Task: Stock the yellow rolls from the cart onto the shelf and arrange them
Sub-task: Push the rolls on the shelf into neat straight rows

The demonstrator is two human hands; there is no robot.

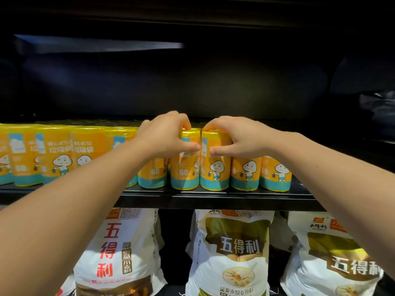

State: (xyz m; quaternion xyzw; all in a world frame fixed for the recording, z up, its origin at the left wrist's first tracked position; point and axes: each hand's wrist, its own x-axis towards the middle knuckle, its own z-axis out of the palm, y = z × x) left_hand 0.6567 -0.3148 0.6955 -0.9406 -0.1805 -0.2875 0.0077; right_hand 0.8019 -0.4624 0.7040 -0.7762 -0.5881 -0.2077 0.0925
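Left hand [165, 133] first: its fingers [183, 122] curl over the top of one yellow roll [184, 167], thumb pressing the label's front, so the roll sits pinched between thumb and fingertips. Right hand [235, 137] mirrors it, I see the fingers hooked over the top edge of the neighbouring roll [215, 169] and the thumb flat on its front face. The two gripped rolls stand upright, touching side by side, directly under both hands at the front edge of the black shelf [213, 196]. Moving outward, more yellow rolls [275, 174] stand to the right, and a longer row [57, 152] runs off to the left, all upright on that shelf. Both bare forearms reach in from below. Under the shelf I see white flour bags [235, 253] with Chinese lettering, standing close together.
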